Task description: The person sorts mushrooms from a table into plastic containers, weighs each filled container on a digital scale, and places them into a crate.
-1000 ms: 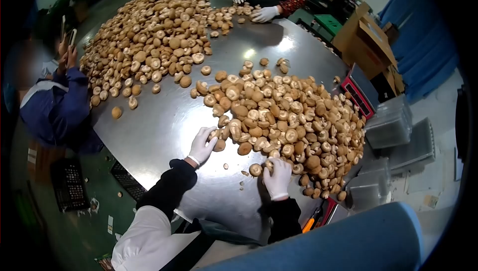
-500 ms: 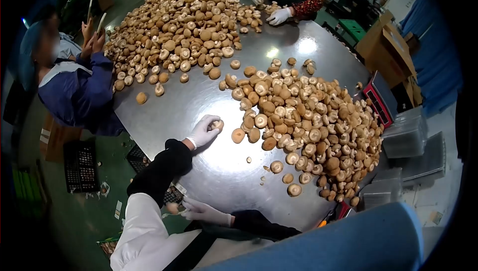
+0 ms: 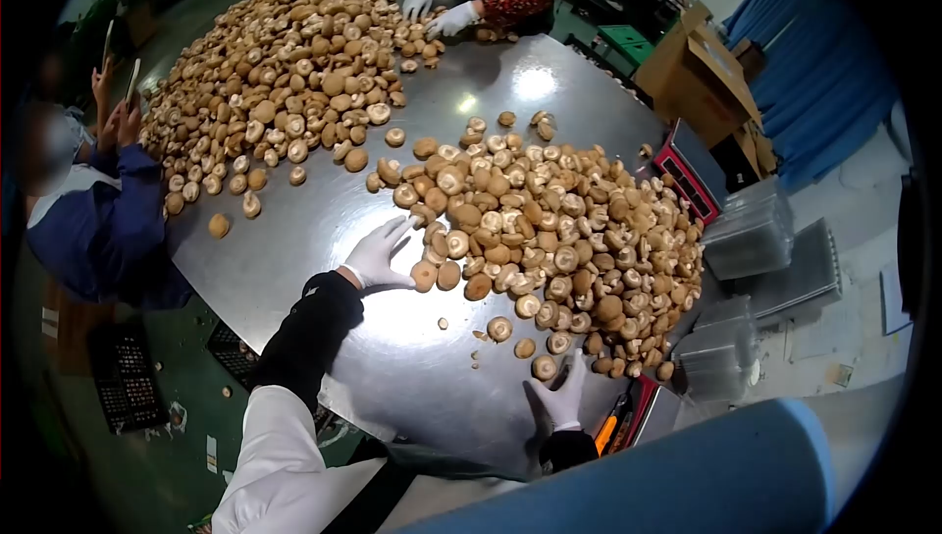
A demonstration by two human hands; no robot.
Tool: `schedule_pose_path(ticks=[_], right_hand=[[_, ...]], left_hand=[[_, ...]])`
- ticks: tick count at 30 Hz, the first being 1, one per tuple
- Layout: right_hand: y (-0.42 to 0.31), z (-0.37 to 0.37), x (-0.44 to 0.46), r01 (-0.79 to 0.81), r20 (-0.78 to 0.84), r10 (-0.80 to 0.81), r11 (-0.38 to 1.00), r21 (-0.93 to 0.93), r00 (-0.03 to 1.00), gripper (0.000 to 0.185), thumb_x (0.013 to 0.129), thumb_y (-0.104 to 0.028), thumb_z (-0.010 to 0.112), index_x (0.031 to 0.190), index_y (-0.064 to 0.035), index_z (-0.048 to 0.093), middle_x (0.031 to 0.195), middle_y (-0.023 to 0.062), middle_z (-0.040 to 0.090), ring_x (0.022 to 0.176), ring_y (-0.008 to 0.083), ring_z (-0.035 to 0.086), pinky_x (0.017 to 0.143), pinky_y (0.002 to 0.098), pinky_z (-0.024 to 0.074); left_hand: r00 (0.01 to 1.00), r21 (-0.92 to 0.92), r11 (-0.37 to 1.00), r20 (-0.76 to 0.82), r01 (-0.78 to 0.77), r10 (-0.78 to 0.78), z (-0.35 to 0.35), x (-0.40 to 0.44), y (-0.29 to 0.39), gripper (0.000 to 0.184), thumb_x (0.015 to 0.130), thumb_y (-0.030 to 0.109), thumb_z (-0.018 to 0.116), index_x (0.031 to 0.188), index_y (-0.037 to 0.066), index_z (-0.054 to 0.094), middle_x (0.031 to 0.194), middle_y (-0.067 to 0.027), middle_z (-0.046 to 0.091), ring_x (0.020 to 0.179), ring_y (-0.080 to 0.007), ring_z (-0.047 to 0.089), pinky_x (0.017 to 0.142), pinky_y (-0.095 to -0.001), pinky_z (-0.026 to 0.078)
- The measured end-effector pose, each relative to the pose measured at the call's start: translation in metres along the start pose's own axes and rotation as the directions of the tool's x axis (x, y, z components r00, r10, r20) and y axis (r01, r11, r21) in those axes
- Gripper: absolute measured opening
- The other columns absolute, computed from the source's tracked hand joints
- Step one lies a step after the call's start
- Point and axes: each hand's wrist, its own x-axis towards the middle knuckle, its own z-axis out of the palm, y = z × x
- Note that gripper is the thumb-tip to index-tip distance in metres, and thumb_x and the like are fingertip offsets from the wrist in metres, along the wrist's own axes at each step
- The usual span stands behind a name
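Observation:
A heap of brown mushrooms [image 3: 549, 230] covers the right part of the metal table [image 3: 392, 377]. My left hand [image 3: 378, 257], in a white glove, lies at the heap's left edge with thumb and fingers spread apart, close to a loose mushroom [image 3: 424, 276]. At the heap's near edge is my right hand [image 3: 562, 397], also gloved, thumb and fingers apart, just beside a single mushroom [image 3: 544, 368]. Neither hand holds anything that I can see. A small mushroom piece [image 3: 443, 324] lies between the hands.
A larger mushroom pile [image 3: 285, 73] is at the back left. Gloved hands of a co-worker [image 3: 453, 19] touch its edge. At left another person [image 3: 98, 220] holds up phones. A red scale [image 3: 692, 171], plastic boxes [image 3: 751, 230] and an orange-handled tool [image 3: 606, 431] are at right.
My left hand has let go of its mushroom and opened at the heap. My right hand has come back from below the table's near edge to the heap. The view has shifted.

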Motion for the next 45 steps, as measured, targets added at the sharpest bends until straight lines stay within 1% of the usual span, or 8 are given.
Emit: schedule_pose_path(ticks=[5, 7, 10, 15, 21, 26, 30, 45], right_hand=[[-0.035, 0.022, 0.043, 0.028, 0.063, -0.019, 0.989, -0.145, 0.998, 0.104, 0.06, -0.038, 0.082, 0.141, -0.0015, 0.028, 0.137, 0.0216, 0.037, 0.122, 0.0399, 0.038, 0.101, 0.0464, 0.0315], [-0.07, 0.017, 0.055, 0.174, -0.012, -0.191, 0.917, -0.358, 0.982, 0.08, 0.064, -0.037, 0.075, 0.132, -0.0059, 0.044, 0.133, 0.02, 0.04, 0.119, 0.0367, 0.04, 0.098, 0.049, 0.0326], [-0.104, 0.026, 0.081, 0.274, 0.19, -0.273, 0.961, 0.02, 0.943, 0.061, 0.07, -0.029, 0.073, 0.123, -0.0061, 0.051, 0.121, 0.0132, 0.052, 0.107, 0.0332, 0.05, 0.09, 0.0442, 0.0397], [-0.129, 0.075, 0.109, 0.329, 0.356, -0.283, 0.942, -0.073, 0.891, 0.054, 0.074, -0.012, 0.067, 0.124, -0.0046, 0.048, 0.126, 0.0159, 0.05, 0.097, 0.0365, 0.057, 0.081, 0.0417, 0.0483], [-0.11, 0.065, 0.099, 0.156, 0.18, -0.241, 0.908, 0.39, 0.954, 0.053, 0.075, -0.011, 0.069, 0.124, -0.0027, 0.05, 0.122, 0.0172, 0.054, 0.115, 0.0348, 0.051, 0.098, 0.0381, 0.0398], [-0.064, 0.015, 0.059, 0.298, -0.118, -0.283, 0.945, 0.132, 0.952, 0.062, 0.063, -0.019, 0.08, 0.116, -0.0014, 0.055, 0.106, 0.0159, 0.059, 0.101, 0.036, 0.053, 0.088, 0.0428, 0.0401], [-0.006, 0.018, 0.006, 0.029, 0.006, -0.03, 0.986, 0.162, 1.0, 0.104, 0.058, -0.027, 0.087, 0.139, 0.0002, 0.029, 0.137, 0.0248, 0.033, 0.127, 0.0416, 0.034, 0.104, 0.0463, 0.0314], [-0.046, 0.039, 0.084, 0.242, 0.168, -0.277, 0.949, 0.204, 0.946, 0.105, 0.06, -0.036, 0.085, 0.143, -0.003, 0.029, 0.146, 0.0237, 0.022, 0.134, 0.0413, 0.028, 0.108, 0.0442, 0.0302]], left_hand=[[0.963, 0.03, 0.983, 0.206, -0.181, 0.171, 0.03, 0.03, 0.04, 0.097, 0.058, 0.041, 0.08, 0.143, 0.027, 0.034, 0.12, -0.0117, 0.048, 0.094, -0.0317, 0.06, 0.079, -0.0379, 0.051], [0.964, 0.144, 0.979, 0.246, -0.144, 0.105, 0.039, 0.031, 0.056, 0.09, 0.062, 0.04, 0.077, 0.141, 0.029, 0.037, 0.114, -0.0107, 0.048, 0.086, -0.0311, 0.06, 0.074, -0.0389, 0.051], [0.955, 0.163, 0.967, 0.258, -0.195, 0.149, 0.058, 0.026, 0.063, 0.078, 0.067, 0.038, 0.074, 0.137, 0.027, 0.041, 0.111, -0.0084, 0.049, 0.084, -0.0278, 0.061, 0.069, -0.0383, 0.052], [0.97, 0.191, 0.954, 0.13, -0.23, 0.207, 0.072, 0.017, 0.057, 0.076, 0.068, 0.033, 0.073, 0.137, 0.023, 0.042, 0.111, -0.0082, 0.051, 0.08, -0.0266, 0.062, 0.066, -0.0358, 0.051], [0.981, 0.246, 0.951, -0.006, -0.189, 0.196, 0.033, -0.017, 0.041, 0.09, 0.062, 0.049, 0.077, 0.137, 0.014, 0.042, 0.131, -0.0142, 0.042, 0.119, -0.0347, 0.041, 0.101, -0.0491, 0.032], [0.999, 0.207, 0.978, -0.02, -0.025, 0.03, 0.024, -0.047, 0.006, 0.1, 0.054, 0.057, 0.08, 0.136, 0.012, 0.043, 0.135, -0.0189, 0.039, 0.124, -0.041, 0.037, 0.104, -0.0483, 0.031], [0.996, 0.097, 0.992, -0.01, -0.086, 0.087, 0.038, -0.035, 0.009, 0.1, 0.056, 0.053, 0.081, 0.138, 0.011, 0.04, 0.137, -0.0203, 0.039, 0.123, -0.039, 0.041, 0.104, -0.044, 0.034], [0.928, -0.3, 0.934, 0.253, -0.195, 0.275, 0.093, 0.034, 0.079, 0.111, 0.058, 0.038, 0.087, 0.147, 0.015, 0.025, 0.147, -0.0198, 0.018, 0.135, -0.0388, 0.027, 0.108, -0.042, 0.033]])
